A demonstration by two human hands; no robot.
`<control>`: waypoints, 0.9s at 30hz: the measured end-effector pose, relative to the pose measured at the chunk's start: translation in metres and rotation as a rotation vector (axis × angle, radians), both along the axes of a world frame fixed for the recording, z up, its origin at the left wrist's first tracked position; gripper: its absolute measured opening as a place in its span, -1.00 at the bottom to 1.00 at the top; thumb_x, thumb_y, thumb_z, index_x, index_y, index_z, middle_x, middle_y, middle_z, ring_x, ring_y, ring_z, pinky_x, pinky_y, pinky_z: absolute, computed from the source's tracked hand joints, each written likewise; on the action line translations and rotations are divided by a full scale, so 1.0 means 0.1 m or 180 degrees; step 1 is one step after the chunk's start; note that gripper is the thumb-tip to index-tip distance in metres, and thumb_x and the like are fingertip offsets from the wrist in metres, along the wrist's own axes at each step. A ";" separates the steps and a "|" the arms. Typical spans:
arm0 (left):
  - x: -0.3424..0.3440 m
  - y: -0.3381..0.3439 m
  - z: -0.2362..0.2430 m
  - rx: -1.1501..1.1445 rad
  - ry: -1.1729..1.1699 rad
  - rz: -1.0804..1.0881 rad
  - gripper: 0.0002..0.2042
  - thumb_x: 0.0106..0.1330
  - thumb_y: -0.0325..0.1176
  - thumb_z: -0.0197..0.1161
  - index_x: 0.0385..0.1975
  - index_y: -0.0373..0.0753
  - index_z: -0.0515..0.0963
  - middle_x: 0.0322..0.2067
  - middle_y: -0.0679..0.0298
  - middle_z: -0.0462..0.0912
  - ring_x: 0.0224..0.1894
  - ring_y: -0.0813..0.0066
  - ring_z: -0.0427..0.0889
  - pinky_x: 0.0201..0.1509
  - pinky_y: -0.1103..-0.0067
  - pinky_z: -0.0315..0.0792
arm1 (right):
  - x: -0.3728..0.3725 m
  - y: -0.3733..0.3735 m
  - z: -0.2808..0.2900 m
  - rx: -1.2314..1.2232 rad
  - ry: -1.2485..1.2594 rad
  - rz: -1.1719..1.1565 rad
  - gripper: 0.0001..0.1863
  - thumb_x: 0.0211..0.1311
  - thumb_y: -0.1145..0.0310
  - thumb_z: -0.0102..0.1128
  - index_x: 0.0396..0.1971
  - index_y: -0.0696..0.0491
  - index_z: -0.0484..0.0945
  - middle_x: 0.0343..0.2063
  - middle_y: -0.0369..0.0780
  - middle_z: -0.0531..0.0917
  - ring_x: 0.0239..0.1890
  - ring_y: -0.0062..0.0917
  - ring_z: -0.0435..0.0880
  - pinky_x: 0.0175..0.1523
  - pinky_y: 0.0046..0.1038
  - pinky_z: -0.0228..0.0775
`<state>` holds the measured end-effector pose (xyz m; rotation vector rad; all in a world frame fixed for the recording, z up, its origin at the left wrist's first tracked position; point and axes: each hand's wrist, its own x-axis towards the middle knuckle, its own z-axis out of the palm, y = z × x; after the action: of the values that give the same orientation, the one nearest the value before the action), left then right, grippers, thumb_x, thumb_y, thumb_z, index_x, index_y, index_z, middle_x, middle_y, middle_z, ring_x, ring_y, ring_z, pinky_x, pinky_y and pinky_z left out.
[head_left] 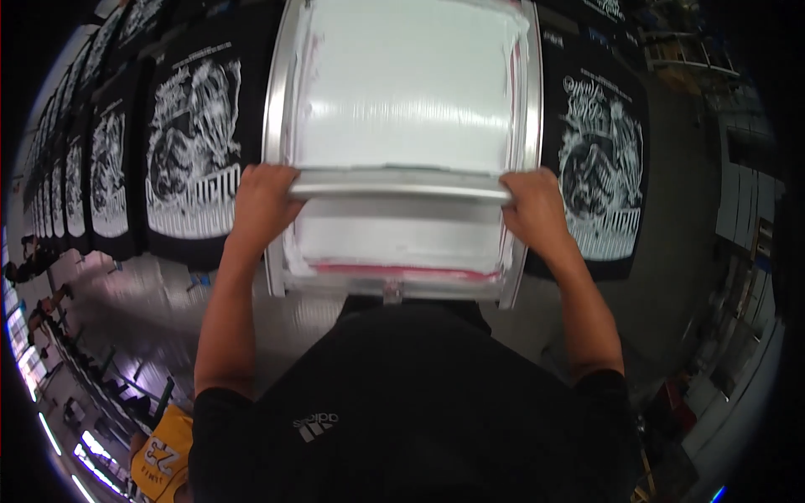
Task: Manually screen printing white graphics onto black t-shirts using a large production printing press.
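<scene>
A screen-printing frame (275,126) with metal side rails lies in front of me, its mesh (407,75) coated with white ink. Across its lower half runs a long metal squeegee (402,186). My left hand (267,201) is wrapped round the squeegee's left end, and my right hand (537,205) grips the right end. Both arms are stretched forward over the frame. White ink shows on both sides of the squeegee, with reddish smears along the frame's near edge and inner right side. The squeegee's blade edge is hidden beneath its holder.
Black shirts with white prints flank the frame: one shirt (194,142) at left, another shirt (599,159) at right, and a long row of more curving away at far left. A person in a yellow jersey (163,453) is at lower left. Shelving (692,54) stands at far right.
</scene>
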<state>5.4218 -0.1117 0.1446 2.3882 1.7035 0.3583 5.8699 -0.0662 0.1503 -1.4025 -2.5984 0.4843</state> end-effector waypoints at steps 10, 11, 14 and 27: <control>0.25 -1.46 0.02 -0.0258 -0.0366 0.0100 -0.65 -0.23 -0.49 0.42 -0.35 -0.22 0.52 -0.40 0.18 0.56 -0.28 0.14 0.57 -0.14 0.28 0.44 | -0.05 -1.51 0.06 -0.0698 -0.0310 -0.0440 -0.56 -0.23 0.57 0.28 -0.18 0.06 0.61 -0.26 -0.16 0.69 -0.13 -0.22 0.65 0.32 0.02 0.24; 0.23 -1.46 -0.02 -0.0407 -0.0344 0.0100 -0.65 -0.23 -0.50 0.41 -0.35 -0.22 0.52 -0.39 0.18 0.57 -0.29 0.14 0.57 -0.15 0.28 0.45 | -0.04 -1.48 0.03 -0.0743 -0.0334 -0.0394 -0.56 -0.24 0.56 0.29 -0.18 0.07 0.62 -0.27 -0.16 0.70 -0.15 -0.23 0.65 0.33 0.03 0.23; 0.25 -1.58 -0.05 -0.0359 -0.0223 0.0178 -0.64 -0.24 -0.52 0.40 -0.34 -0.23 0.54 -0.34 0.17 0.61 -0.24 0.13 0.60 -0.12 0.27 0.50 | -0.04 -1.55 0.03 -0.0668 -0.0383 -0.0288 -0.53 -0.28 0.54 0.30 -0.18 0.08 0.62 -0.27 -0.16 0.70 -0.17 -0.22 0.65 0.36 0.06 0.22; -0.07 1.21 -0.60 0.0145 -0.0247 0.0434 -0.59 -0.17 -0.51 0.44 -0.19 -0.22 0.67 -0.24 0.13 0.73 -0.13 0.12 0.69 -0.02 0.33 0.58 | -0.18 1.03 -0.51 0.0783 -0.0218 -0.0445 -0.63 -0.19 0.54 0.28 -0.24 0.02 0.69 -0.37 -0.11 0.72 -0.19 -0.18 0.67 0.34 -0.01 0.30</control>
<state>5.4143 0.0093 0.0843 2.2627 1.8467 0.5084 5.8519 0.0368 0.0989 -1.5234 -2.4841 0.0952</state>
